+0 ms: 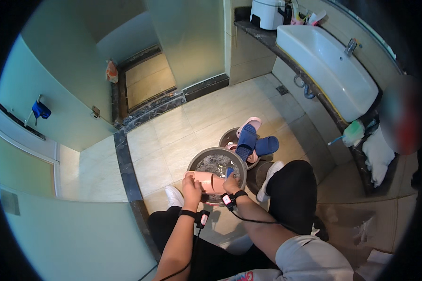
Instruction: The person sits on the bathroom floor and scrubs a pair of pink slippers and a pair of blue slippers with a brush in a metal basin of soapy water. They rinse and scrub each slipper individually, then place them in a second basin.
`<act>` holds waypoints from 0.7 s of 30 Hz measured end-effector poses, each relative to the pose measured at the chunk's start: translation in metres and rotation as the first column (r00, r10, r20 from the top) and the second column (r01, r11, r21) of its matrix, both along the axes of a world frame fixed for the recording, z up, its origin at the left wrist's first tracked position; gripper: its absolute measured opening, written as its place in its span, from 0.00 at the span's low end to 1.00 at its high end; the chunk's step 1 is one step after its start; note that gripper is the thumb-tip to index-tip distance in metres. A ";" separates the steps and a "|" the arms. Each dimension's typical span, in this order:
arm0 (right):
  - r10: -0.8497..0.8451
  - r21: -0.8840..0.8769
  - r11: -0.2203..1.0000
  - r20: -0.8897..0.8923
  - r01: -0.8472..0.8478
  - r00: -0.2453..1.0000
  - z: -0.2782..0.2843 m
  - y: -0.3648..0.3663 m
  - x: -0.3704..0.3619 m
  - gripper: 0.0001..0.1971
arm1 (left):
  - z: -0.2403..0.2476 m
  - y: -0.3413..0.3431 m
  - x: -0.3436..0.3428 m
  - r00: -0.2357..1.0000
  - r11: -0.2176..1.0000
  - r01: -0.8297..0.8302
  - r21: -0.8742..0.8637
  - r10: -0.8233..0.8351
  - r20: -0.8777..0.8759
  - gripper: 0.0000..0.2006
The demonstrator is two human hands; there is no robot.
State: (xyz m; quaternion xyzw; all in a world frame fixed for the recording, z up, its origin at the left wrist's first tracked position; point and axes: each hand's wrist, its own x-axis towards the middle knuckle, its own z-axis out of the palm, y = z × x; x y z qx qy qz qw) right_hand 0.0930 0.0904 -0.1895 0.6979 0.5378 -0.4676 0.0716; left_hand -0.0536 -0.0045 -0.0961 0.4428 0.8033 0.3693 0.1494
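Note:
A salmon-pink slipper (206, 180) lies across the near side of a grey basin (191, 162) of bubbly water. My left hand (191, 188) is closed on the slipper's left end. At its right end, my right hand (230, 184) is closed round a small blue object (229, 172), whose kind is hidden by the fingers and its small size. Just beyond, a second basin (224, 136) holds a blue slipper (246, 142), another blue slipper (267, 145) and a pink slipper (251, 122), piled up over its rim.
My knees flank the basin, with a white shoe (175, 195) to its left. A white sink (328, 70) is set in a dark counter at the right. A raised dark sill (154, 110) edges the shower doorway, and a frosted door (79, 234) stands at the left.

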 end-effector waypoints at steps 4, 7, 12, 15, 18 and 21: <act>-0.432 -0.176 0.894 -0.100 0.411 0.896 -0.023 0.008 0.006 0.35 | -0.030 0.016 0.003 0.999 0.978 0.046 -0.205 -0.040 0.032 0.19; 0.253 -0.165 0.956 0.050 -0.242 0.966 -0.020 0.011 0.004 0.35 | -0.041 0.027 0.000 0.998 0.889 -0.010 -0.457 0.040 0.056 0.18; 0.144 0.467 0.882 -0.401 0.067 0.904 0.027 -0.026 -0.015 0.30 | -0.077 0.016 -0.024 0.944 0.959 0.047 -0.279 0.049 0.326 0.11; 0.436 0.586 0.784 -0.280 -0.207 0.856 0.096 -0.062 -0.019 0.36 | -0.084 -0.001 -0.026 0.897 0.964 -0.026 -0.264 0.139 0.419 0.07; 0.440 0.516 0.798 -0.149 -0.310 0.885 0.131 -0.059 0.005 0.39 | -0.044 0.003 0.009 0.653 0.998 -0.056 0.022 0.020 0.757 0.06; 0.416 0.557 0.779 -0.114 -0.289 0.902 0.153 -0.041 0.022 0.37 | 0.000 -0.008 0.033 0.512 0.991 -0.123 0.048 0.022 0.858 0.08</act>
